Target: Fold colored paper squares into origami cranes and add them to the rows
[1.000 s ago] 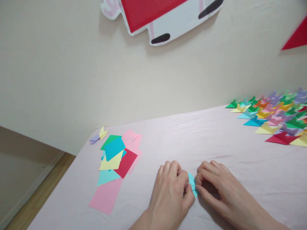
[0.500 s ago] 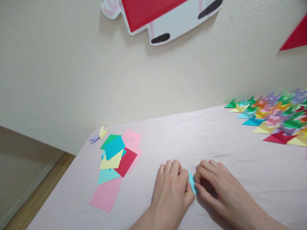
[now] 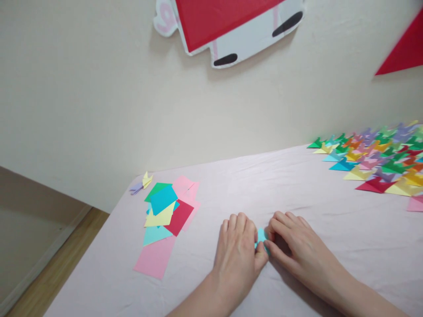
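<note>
A small piece of light turquoise origami paper (image 3: pixel 261 235) is pinched between my two hands, low over the cloth-covered table. My left hand (image 3: pixel 238 251) grips its left side with thumb and curled fingers. On the opposite edge, the thumb and forefinger of my right hand (image 3: pixel 294 244) close on the paper. Most of the sheet hides behind the fingers, so its folds cannot be made out.
Loose square sheets in several colours, among them a red sheet (image 3: pixel 180 219) and a pink sheet (image 3: pixel 155 257), lie at left. Behind them sit small folded paper pieces (image 3: pixel 146 180). Rows of folded paper birds (image 3: pixel 373 185) stand at right. A wall (image 3: pixel 231 114) borders the table's back.
Less of the turquoise paper shows between my hands, and the left thumb has shifted along it. The whole view has moved slightly.
</note>
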